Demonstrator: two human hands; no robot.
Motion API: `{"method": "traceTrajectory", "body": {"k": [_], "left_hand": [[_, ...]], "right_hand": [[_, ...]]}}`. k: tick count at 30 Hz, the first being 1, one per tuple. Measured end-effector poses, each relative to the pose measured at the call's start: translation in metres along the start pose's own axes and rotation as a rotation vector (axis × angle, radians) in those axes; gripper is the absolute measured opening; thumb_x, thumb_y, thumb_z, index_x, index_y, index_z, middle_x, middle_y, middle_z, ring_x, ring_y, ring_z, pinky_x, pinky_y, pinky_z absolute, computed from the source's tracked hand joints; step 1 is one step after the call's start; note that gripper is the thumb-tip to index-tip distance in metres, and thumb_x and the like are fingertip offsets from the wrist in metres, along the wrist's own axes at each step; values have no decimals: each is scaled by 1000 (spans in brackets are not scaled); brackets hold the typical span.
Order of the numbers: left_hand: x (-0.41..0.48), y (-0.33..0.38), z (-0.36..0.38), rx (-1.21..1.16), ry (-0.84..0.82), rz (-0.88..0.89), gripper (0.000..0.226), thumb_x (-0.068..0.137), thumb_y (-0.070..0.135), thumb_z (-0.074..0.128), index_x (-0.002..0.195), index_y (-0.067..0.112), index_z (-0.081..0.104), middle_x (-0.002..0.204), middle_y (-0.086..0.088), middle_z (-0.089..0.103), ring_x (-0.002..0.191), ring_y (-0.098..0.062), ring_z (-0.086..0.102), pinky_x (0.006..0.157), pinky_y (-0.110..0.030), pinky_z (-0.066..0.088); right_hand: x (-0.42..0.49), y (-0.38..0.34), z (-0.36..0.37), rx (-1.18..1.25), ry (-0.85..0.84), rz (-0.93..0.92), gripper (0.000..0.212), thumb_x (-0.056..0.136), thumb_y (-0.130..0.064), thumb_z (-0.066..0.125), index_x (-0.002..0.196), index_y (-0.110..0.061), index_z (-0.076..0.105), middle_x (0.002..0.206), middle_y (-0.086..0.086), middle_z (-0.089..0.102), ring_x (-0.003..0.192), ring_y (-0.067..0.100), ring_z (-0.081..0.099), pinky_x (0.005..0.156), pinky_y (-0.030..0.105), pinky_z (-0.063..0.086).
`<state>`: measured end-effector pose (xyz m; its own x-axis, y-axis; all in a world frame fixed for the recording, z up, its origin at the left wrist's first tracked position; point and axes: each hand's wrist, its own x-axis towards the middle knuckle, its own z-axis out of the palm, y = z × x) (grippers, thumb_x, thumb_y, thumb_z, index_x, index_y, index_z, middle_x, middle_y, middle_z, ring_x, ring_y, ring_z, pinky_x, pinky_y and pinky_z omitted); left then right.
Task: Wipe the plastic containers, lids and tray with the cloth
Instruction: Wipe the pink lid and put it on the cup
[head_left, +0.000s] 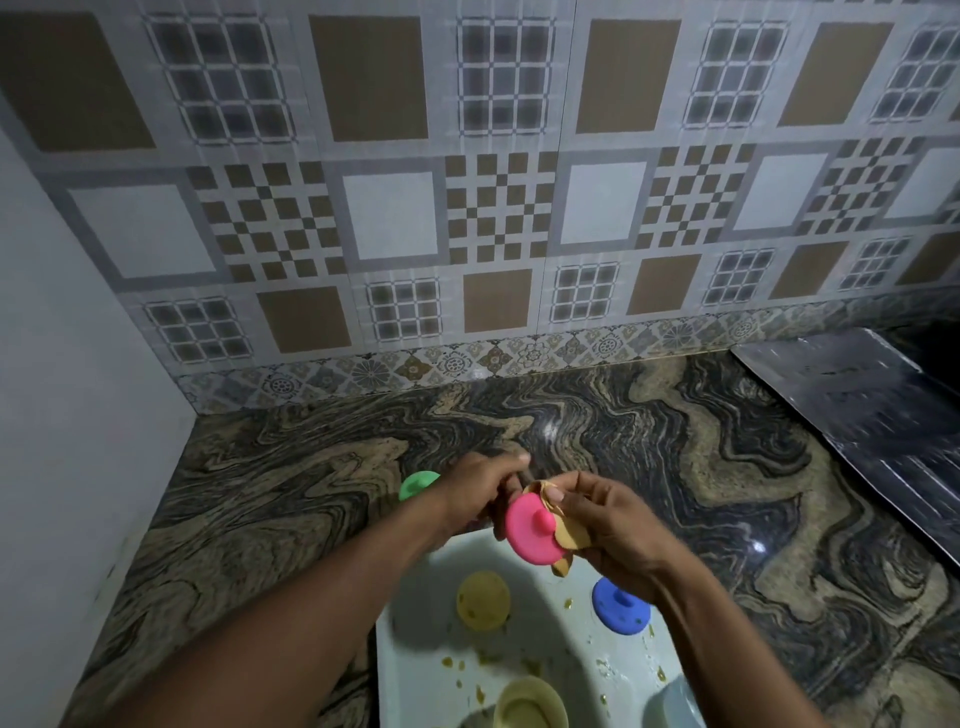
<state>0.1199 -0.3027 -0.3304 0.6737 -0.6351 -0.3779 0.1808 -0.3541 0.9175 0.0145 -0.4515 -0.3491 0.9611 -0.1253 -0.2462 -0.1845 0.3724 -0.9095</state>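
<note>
Pink lid (531, 529) is gripped by left hand (480, 493) over the tray (550, 636) so right hand (610, 525), pinching the cloth (567, 538), can rub it.

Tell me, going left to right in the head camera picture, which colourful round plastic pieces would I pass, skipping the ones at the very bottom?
Green lid on the counter → yellow piece on the tray → pink lid, held up against the cloth → blue lid on the tray.
</note>
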Motion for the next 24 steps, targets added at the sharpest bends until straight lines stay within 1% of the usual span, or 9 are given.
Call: {"method": "traceTrajectory", "body": {"k": [3,6,8,9,11,14,17,21,24], "left_hand": [[-4,19,4,195,-21,-85,69,91,74,40,54,17,55,48,-2,51,47,-18,50,56,-27,40],[-4,20,18,266,136,-28,59,93,67,47,58,19,53,48,6,50,53,-14,49,56,-28,34],[0,17,24,275,285,16,56,97,60,47,69,13,62,64,-8,61,65,-23,59,59,-33,33],[3,14,26,264,367,18,61,99,57,44,81,4,67,80,-18,67,78,-31,65,62,-34,36],[9,8,29,210,506,17,68,102,54,39,90,-8,64,100,-30,68,96,-42,65,72,-40,45],[11,-1,34,155,570,0,69,103,53,34,86,-6,65,100,-29,69,94,-42,66,77,-42,49],[10,-11,33,140,564,-51,57,103,53,35,75,9,59,99,-21,70,89,-36,66,75,-39,47],[10,-7,30,162,592,-99,67,103,56,29,92,2,68,98,-18,71,89,-34,66,70,-35,44],[11,-4,31,131,676,-106,75,103,57,24,98,-1,71,99,-18,70,89,-33,65,71,-35,45]], "right_hand": [[4,-16,-4,-144,-124,42,26,85,-13,68,101,7,60,76,25,61,48,26,58,38,30,51],[7,-20,-1,-129,-134,14,25,86,-12,68,101,6,61,76,24,62,49,26,59,39,30,51],[7,-17,1,-65,-100,-26,26,85,-11,67,102,8,60,74,23,62,49,26,59,40,31,52],[7,-13,3,-38,-58,-48,29,84,-13,67,102,8,61,74,23,62,50,25,59,41,31,51],[5,1,10,5,64,-104,32,82,-18,67,103,6,63,72,20,61,49,21,55,40,28,46],[-2,25,20,39,192,-177,34,84,-23,67,103,4,65,71,19,60,52,17,49,45,26,39],[-10,24,17,10,190,-152,35,81,-23,70,104,3,65,70,19,64,52,21,55,45,28,44],[-8,11,15,-73,162,-153,35,78,-24,72,101,1,67,76,22,68,58,27,61,47,33,50],[-7,15,21,-7,211,-189,35,79,-24,71,104,2,67,80,24,69,61,28,62,49,35,51]]}}
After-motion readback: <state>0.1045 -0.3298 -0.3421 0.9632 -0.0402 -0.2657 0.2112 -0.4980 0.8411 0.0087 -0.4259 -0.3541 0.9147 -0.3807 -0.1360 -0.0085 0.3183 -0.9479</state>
